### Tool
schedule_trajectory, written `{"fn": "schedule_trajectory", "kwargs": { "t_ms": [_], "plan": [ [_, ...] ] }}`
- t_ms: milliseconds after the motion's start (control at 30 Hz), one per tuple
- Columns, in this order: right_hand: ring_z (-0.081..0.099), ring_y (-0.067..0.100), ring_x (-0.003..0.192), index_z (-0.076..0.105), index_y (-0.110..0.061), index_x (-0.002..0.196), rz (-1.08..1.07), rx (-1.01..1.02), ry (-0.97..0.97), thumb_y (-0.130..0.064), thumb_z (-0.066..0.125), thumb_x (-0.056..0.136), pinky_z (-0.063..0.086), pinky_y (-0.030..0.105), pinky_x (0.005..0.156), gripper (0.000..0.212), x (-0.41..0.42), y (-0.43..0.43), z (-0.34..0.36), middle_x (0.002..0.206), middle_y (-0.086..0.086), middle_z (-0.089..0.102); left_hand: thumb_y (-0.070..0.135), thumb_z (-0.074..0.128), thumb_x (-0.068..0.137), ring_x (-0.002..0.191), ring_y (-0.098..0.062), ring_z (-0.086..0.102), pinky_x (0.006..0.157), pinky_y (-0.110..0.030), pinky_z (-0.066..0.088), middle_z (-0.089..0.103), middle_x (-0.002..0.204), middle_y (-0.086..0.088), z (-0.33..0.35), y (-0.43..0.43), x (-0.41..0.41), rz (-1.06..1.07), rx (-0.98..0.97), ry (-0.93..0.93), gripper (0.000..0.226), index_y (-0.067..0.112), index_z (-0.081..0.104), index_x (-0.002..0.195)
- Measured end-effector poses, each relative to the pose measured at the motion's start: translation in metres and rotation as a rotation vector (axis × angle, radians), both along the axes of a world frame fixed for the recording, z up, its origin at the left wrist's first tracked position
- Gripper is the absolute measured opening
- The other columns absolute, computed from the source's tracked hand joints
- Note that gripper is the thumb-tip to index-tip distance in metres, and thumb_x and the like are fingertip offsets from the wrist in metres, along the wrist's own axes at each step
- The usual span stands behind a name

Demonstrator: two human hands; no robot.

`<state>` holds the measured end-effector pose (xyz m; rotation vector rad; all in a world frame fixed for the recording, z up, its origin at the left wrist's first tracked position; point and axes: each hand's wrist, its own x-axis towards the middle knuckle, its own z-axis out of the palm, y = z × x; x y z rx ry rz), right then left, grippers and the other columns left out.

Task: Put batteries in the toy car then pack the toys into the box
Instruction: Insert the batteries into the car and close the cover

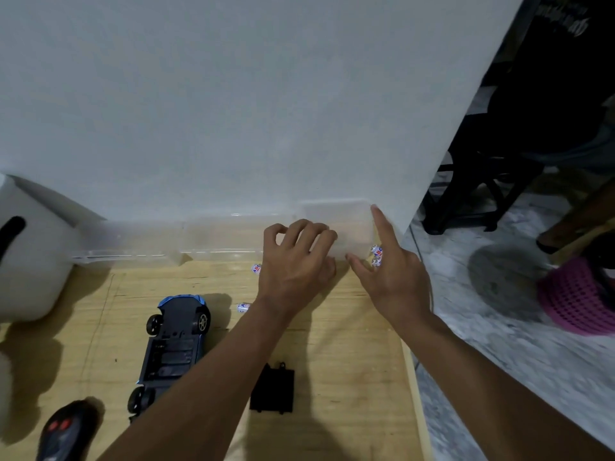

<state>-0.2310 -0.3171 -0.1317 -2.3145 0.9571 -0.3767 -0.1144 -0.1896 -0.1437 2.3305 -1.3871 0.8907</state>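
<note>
Up by desk's far edge: left hand (296, 261) curled, grip unclear. Right hand (392, 271) pinches batteries (376, 256), index finger out. Toy car (174, 347) belly-up near left edge; battery cover (273, 389) beside it.

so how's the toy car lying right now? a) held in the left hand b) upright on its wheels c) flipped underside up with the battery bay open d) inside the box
c: the toy car lies underside up on the wooden table, its battery bay uncovered, with the black cover lying apart beside it.
</note>
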Motion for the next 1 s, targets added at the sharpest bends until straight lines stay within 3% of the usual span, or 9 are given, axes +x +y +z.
{"fn": "schedule_trajectory", "kwargs": {
  "t_ms": [300,567,700,867,1000],
  "plan": [
    [0.066,0.031,0.095,0.018,-0.049,0.154,0.004,-0.003,0.033,-0.052,0.065,0.09,0.055,0.041,0.081,0.08,0.001,0.003,0.007,0.104,0.008,0.07,0.03,0.072,0.073,0.096,-0.025,0.066,0.08,-0.043,0.044,0.069,0.104,0.001,0.004,-0.002,0.005,0.005,0.091,-0.003,0.034,0.019,0.072,0.105],
    [0.066,0.03,0.098,0.022,-0.04,0.156,0.057,-0.062,0.113,-0.047,0.064,0.093,0.048,0.038,0.08,0.076,-0.001,0.003,0.023,0.108,0.007,0.071,0.015,0.067,0.068,0.087,-0.026,0.066,0.076,-0.042,0.043,0.066,0.091,-0.003,0.006,-0.01,-0.001,0.0,0.064,-0.062,0.028,0.016,0.071,0.096],
    [0.067,0.029,0.098,0.02,-0.04,0.157,0.061,-0.077,0.144,-0.045,0.064,0.094,0.049,0.037,0.08,0.076,-0.002,0.001,0.025,0.109,0.004,0.071,0.015,0.071,0.068,0.093,-0.023,0.066,0.078,-0.04,0.042,0.068,0.1,0.0,0.006,-0.009,-0.004,0.002,0.055,0.059,0.037,0.02,0.072,0.104],
    [0.069,0.027,0.09,0.025,-0.041,0.155,0.046,-0.088,0.098,-0.041,0.069,0.092,0.052,0.038,0.076,0.077,-0.004,-0.001,0.021,0.1,0.004,0.072,0.023,0.076,0.077,0.12,-0.017,0.054,0.098,-0.044,0.039,0.058,0.13,0.007,0.009,0.006,0.005,-0.02,0.096,0.386,0.055,0.03,0.062,0.129],
    [0.068,0.027,0.096,0.025,-0.043,0.155,0.03,-0.08,0.087,-0.039,0.069,0.092,0.051,0.038,0.079,0.076,-0.003,0.002,0.022,0.104,0.002,0.073,0.022,0.073,0.083,0.121,-0.018,0.052,0.101,-0.046,0.039,0.056,0.131,0.008,0.01,0.006,0.008,-0.04,0.085,0.479,0.05,0.033,0.061,0.131]
  ]
}}
